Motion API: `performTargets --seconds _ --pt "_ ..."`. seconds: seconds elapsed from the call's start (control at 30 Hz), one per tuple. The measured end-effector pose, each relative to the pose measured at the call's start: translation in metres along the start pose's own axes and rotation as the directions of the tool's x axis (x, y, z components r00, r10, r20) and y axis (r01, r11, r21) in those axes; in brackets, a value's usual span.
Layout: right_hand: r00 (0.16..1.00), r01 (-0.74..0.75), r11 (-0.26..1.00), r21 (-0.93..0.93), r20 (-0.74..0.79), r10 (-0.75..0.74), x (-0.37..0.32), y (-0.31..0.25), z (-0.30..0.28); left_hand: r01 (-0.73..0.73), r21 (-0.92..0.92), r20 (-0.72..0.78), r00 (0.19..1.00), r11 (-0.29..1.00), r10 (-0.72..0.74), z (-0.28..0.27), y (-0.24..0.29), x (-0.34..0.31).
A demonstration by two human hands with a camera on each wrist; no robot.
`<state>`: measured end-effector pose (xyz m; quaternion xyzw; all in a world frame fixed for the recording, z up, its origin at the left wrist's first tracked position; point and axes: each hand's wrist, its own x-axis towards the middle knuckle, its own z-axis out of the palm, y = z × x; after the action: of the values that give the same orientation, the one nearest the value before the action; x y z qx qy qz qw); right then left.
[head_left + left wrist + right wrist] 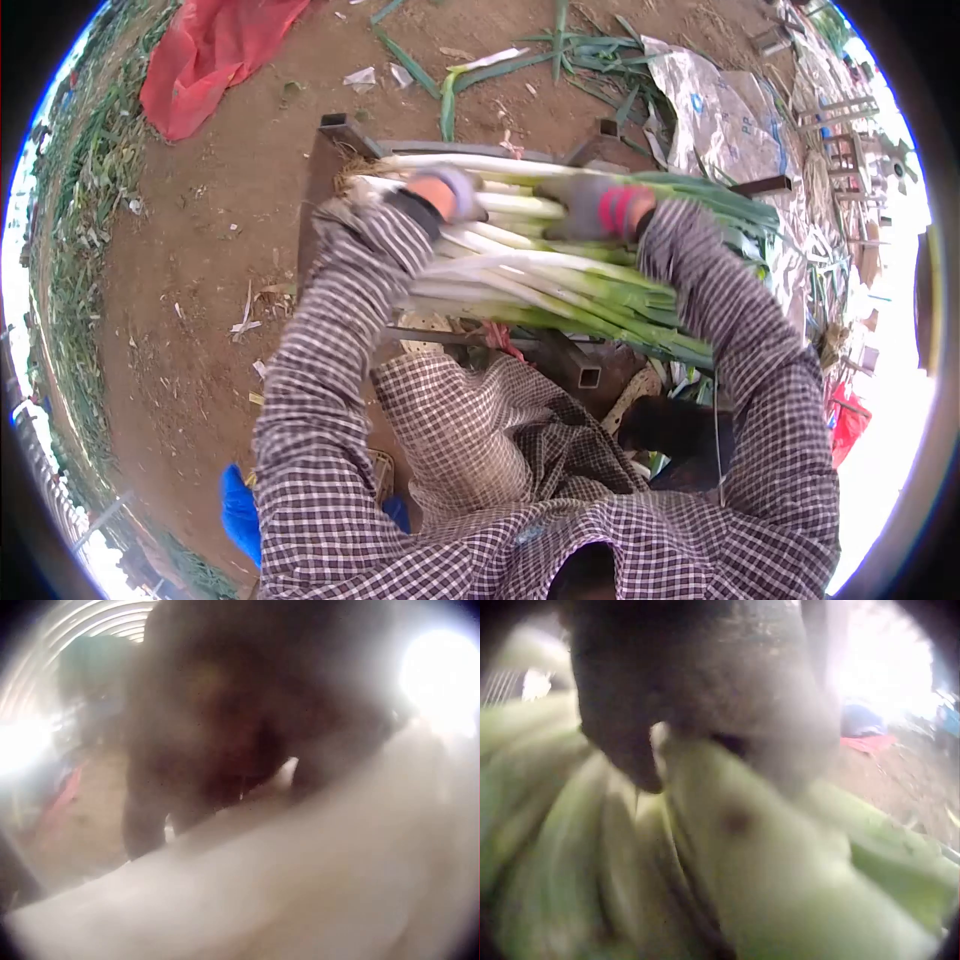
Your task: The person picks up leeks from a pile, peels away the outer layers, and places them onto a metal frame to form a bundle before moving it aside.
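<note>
A thick bundle of green onions lies across a dark metal frame, white stalks to the left and green leaves to the right. My left hand, in an orange and grey glove, grips the white ends. My right hand, in a grey glove with red stripes, grips the bundle where the stalks turn green. Both wrist views are blurred. In the left one, the dark glove curls onto pale stalks. In the right one, the glove clamps on green leaves.
The ground is bare brown soil. A red cloth lies at the far left. Loose onion leaves and a white sack lie beyond the frame. Something blue sits by my left side. A red tie hangs under the bundle.
</note>
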<state>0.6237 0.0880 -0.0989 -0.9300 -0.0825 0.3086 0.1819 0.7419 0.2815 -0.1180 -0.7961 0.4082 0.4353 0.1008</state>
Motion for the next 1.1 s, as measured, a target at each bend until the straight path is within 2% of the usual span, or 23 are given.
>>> performTargets --seconds 0.07,0.17,0.23,0.27,0.3,0.33,0.37,0.4,0.43,0.47,0.53,0.6,0.63,0.67,0.73,0.77,0.87,0.9,1.0,1.03,1.1 --pt "0.985 -0.03 0.998 0.054 0.171 0.02 0.022 0.028 -0.011 -0.104 -0.105 0.11 0.987 0.989 0.116 -0.009 -0.033 0.012" --pt "0.91 -0.339 0.904 0.262 0.337 0.243 0.017 0.029 -0.021 -0.095 -0.146 0.004 0.995 0.985 0.097 -0.008 -0.038 0.016" --pt "0.944 -0.277 0.957 0.09 0.211 0.253 0.027 0.024 -0.015 -0.109 -0.102 -0.081 0.992 0.989 0.101 -0.003 -0.025 0.001" --pt "0.957 -0.25 0.968 0.001 0.151 0.247 0.033 0.02 -0.008 -0.1 -0.099 -0.207 0.975 0.99 0.078 0.007 -0.016 -0.001" --pt "0.96 -0.27 0.958 0.095 0.098 0.261 0.03 0.003 -0.014 -0.15 -0.065 -0.363 0.924 0.987 0.116 0.018 -0.011 -0.009" --pt "0.977 -0.209 0.978 0.031 -0.036 0.21 0.041 -0.003 -0.006 -0.189 -0.025 -0.509 0.847 0.982 0.15 0.026 -0.008 -0.018" --pt "0.975 -0.154 0.987 -0.036 -0.164 0.146 0.054 -0.012 0.005 -0.209 -0.012 -0.561 0.811 0.978 0.166 0.028 -0.004 -0.024" --pt "0.974 -0.101 0.994 -0.039 -0.206 0.091 0.073 -0.02 0.016 -0.191 -0.035 -0.479 0.865 0.981 0.151 0.026 0.001 -0.03" --pt "0.984 -0.154 0.985 -0.084 -0.108 0.145 0.086 -0.036 0.015 -0.168 -0.058 -0.395 0.909 0.984 0.132 0.022 0.006 -0.038" --pt "0.989 -0.112 0.993 -0.041 -0.102 0.108 0.083 -0.039 0.012 -0.141 -0.081 -0.309 0.945 0.987 0.11 0.022 0.009 -0.044" --pt "0.994 -0.036 0.998 0.049 -0.098 0.04 0.077 -0.042 0.008 -0.201 -0.081 -0.416 0.897 0.976 0.15 0.044 -0.005 -0.043" --pt "0.966 0.056 0.95 0.307 -0.256 0.026 0.05 -0.027 0.005 -0.229 -0.037 -0.515 0.838 0.973 0.178 0.051 0.0 -0.066" --pt "0.953 0.03 0.959 0.281 -0.299 0.058 0.017 -0.028 -0.011 -0.264 0.011 -0.485 0.842 0.965 0.236 0.046 0.006 -0.082" --pt "0.936 0.003 0.966 0.259 -0.342 0.088 -0.022 -0.035 -0.022 -0.196 0.141 -0.471 0.849 0.97 0.241 0.051 0.015 -0.085" --pt "0.854 -0.022 0.988 -0.152 -0.517 -0.06 -0.08 -0.032 -0.002 -0.04 0.404 -0.455 0.858 0.914 0.239 0.061 0.036 -0.083" --pt "0.84 -0.101 0.964 -0.247 -0.54 -0.05 -0.106 -0.036 0.018 0.04 0.477 -0.496 0.837 0.878 0.231 0.074 0.039 -0.067" --pt "0.826 -0.213 0.885 -0.413 -0.56 -0.062 -0.158 -0.039 0.085 0.006 0.432 -0.487 0.843 0.902 0.227 0.076 0.04 -0.059" --pt "0.827 -0.234 0.864 -0.445 -0.558 -0.064 -0.165 -0.04 0.094 -0.056 0.346 -0.531 0.811 0.937 0.245 0.076 0.039 -0.059" --pt "0.766 -0.308 0.854 -0.42 -0.642 -0.039 -0.169 -0.034 0.103 -0.043 0.297 -0.472 0.862 0.954 0.186 0.067 0.037 -0.059" --pt "0.766 -0.288 0.886 -0.363 -0.643 -0.015 -0.167 -0.029 0.096 -0.056 0.288 -0.513 0.834 0.956 0.204 0.067 0.034 -0.053" --pt "0.748 -0.332 0.87 -0.365 -0.664 0.006 -0.161 -0.018 0.079 -0.05 0.203 -0.52 0.841 0.978 0.151 0.061 0.028 -0.046"
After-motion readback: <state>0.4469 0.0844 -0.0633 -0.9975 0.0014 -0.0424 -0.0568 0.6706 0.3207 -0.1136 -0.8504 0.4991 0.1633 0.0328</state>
